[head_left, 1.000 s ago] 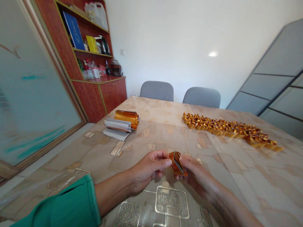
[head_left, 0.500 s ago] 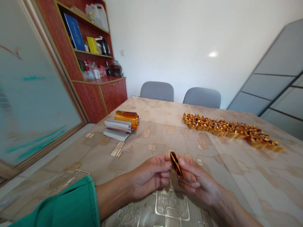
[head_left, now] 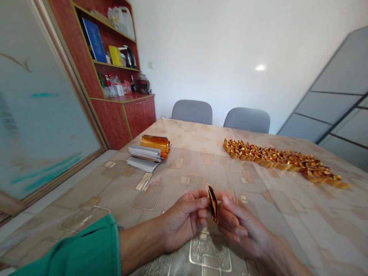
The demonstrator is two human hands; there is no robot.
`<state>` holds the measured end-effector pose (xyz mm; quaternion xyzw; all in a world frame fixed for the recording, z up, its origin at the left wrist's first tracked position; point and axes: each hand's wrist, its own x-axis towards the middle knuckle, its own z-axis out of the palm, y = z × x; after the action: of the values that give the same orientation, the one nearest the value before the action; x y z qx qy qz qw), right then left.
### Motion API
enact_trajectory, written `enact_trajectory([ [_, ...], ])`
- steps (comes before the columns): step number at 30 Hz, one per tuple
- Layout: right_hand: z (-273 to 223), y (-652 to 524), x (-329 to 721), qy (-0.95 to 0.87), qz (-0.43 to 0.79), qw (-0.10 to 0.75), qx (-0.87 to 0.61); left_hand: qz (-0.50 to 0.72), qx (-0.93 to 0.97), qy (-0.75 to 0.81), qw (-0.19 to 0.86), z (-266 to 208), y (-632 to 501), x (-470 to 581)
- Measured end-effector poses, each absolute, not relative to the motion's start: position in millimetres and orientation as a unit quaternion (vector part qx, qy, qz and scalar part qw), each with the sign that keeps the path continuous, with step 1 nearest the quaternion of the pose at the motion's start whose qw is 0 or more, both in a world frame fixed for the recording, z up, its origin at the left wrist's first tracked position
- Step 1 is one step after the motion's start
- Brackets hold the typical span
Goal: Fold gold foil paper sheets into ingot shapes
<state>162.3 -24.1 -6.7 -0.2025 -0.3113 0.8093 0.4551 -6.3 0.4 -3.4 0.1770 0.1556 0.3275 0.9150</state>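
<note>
Turned since a second ago, the folded gold piece (head_left: 212, 206) between my hands now shows me its narrow edge, with a thin slit along it, instead of its broad triangular side. It is held up above the near part of the desk (head_left: 258, 199), tilted slightly, its top leaning left. My left hand (head_left: 182, 216) pinches its left side between thumb and forefinger, the other fingers curled below. My right hand (head_left: 245, 224) is at the opposite side, a fingertip against the upper edge and the rest loosely bent; whether it grips as well, I cannot tell. Farther off to my left lie gold sheets (head_left: 156, 143), with pale grey sheets (head_left: 143, 155) just in front of them. Over to my right, many folded gold pieces (head_left: 276, 156) sit packed in a long band, well apart from my hands.
</note>
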Motion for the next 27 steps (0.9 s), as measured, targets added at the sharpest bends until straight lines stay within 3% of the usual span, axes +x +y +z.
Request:
enact_trajectory([
  [5, -4, -25, 164, -0.360, 0.810, 0.418, -0.201, 0.340, 0.213, 0.170, 0.900, -13, 0, -5],
  [14, -2, -21, 166, -0.328, 0.797, 0.442, -0.249, 0.347, 0.199, 0.192, 0.896, -11, 2, -8],
  [27, -4, -19, 165, -0.337, 0.797, 0.419, -0.273, 0.381, 0.320, 0.262, 0.827, 2, -5, -4],
])
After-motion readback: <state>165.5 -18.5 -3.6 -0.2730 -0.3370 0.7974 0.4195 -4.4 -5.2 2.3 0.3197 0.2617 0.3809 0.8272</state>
